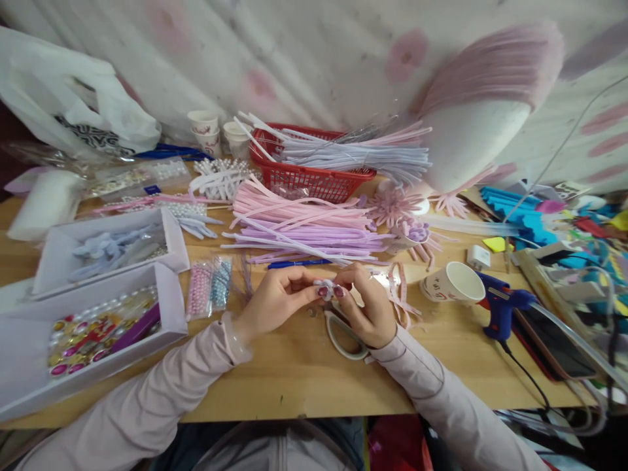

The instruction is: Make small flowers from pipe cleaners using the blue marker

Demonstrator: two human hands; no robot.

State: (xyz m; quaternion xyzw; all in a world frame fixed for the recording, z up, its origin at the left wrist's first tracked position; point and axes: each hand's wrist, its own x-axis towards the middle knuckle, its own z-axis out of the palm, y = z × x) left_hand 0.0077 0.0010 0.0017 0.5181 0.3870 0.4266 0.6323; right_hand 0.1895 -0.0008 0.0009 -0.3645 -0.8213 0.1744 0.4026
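Both my hands meet over the middle of the wooden table. My left hand and my right hand pinch a small white and pink piece between their fingertips; it is too small to name surely. White-handled scissors lie on the table under my right hand. A pile of pink and lilac pipe cleaners lies just beyond my hands, with a blue pen at its near edge.
Two white boxes sit at left, one with gems, one with pale blue pieces. A red basket holds more stems. A paper cup, blue glue gun and phone lie right. Bead packets lie near my left wrist.
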